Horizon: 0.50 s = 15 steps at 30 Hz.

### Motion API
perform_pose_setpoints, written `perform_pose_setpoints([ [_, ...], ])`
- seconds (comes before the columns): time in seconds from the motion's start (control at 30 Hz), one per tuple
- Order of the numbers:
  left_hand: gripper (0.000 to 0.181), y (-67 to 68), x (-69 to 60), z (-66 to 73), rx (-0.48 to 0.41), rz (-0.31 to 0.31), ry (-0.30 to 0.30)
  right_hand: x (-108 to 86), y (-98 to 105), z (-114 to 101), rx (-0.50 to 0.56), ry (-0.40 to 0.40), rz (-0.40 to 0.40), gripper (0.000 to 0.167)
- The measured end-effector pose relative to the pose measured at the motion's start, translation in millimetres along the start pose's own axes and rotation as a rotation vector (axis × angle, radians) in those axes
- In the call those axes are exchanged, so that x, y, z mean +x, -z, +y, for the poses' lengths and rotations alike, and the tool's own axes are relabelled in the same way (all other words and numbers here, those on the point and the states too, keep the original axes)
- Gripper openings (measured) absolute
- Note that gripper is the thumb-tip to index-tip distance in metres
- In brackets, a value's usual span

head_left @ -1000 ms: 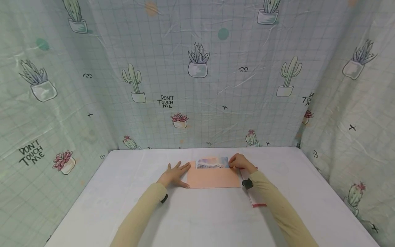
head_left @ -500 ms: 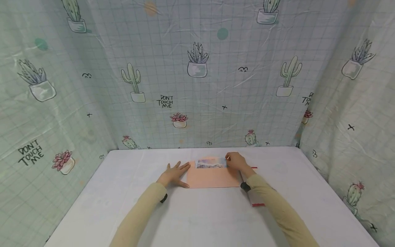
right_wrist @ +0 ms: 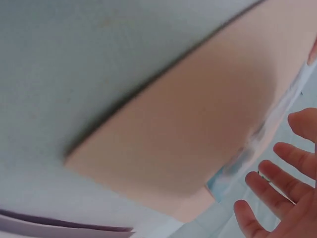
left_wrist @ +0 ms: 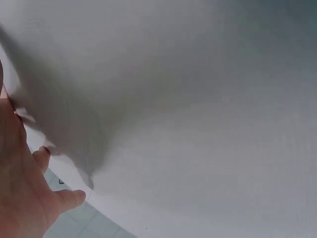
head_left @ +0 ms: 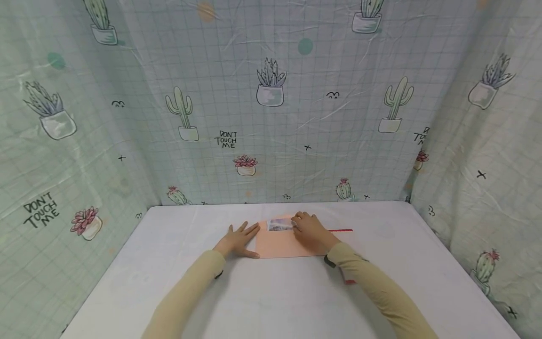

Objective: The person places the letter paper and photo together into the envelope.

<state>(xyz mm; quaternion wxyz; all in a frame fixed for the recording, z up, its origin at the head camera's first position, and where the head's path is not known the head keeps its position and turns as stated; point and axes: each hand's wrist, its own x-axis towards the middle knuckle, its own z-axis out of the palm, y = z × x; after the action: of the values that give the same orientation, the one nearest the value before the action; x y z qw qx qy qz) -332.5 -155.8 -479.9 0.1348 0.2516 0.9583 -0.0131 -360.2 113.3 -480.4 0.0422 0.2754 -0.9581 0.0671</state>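
2 hands (head_left: 238, 242) (head_left: 312, 229) are at a peach envelope (head_left: 279, 245) holding 1 picture (head_left: 279, 225).

The envelope (head_left: 277, 245) is plain peach, the picture card (head_left: 278, 225) mottled blue, lilac and white, the sleeves (head_left: 186, 285) khaki, the tabletop (head_left: 271, 296) white, and the pale green backdrop (head_left: 279, 127) gridded and printed with green and pink potted plants (head_left: 182, 110).

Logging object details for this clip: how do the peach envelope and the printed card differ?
Colour: the peach envelope is plain; the printed card carries a bluish and whitish picture.
Visible area: the envelope shows a broad face, the card only a narrow strip along the envelope's far side.
Hands: the left hand touches the envelope's left end; the right hand is over the card's right part.
Both look flat and thin.
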Motion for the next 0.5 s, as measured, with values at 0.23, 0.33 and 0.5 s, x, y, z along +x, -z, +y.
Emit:
perform_pose_setpoints([
  [0.23,0.104,-15.6,13.9,-11.6,0.004,0.011,-0.019,5.7,-8,-2,-0.034,0.044,-0.018,0.038],
  [0.33,0.103,-15.5,15.0,-10.6,0.027,0.01,-0.016,6.4,-9,-2,-0.018,0.067,-0.034,0.041],
  [0.5,0.096,-3.6,5.8,-0.9,0.095,-0.025,0.028,5.3,-6,-6,-0.021,0.092,-0.056,0.046],
])
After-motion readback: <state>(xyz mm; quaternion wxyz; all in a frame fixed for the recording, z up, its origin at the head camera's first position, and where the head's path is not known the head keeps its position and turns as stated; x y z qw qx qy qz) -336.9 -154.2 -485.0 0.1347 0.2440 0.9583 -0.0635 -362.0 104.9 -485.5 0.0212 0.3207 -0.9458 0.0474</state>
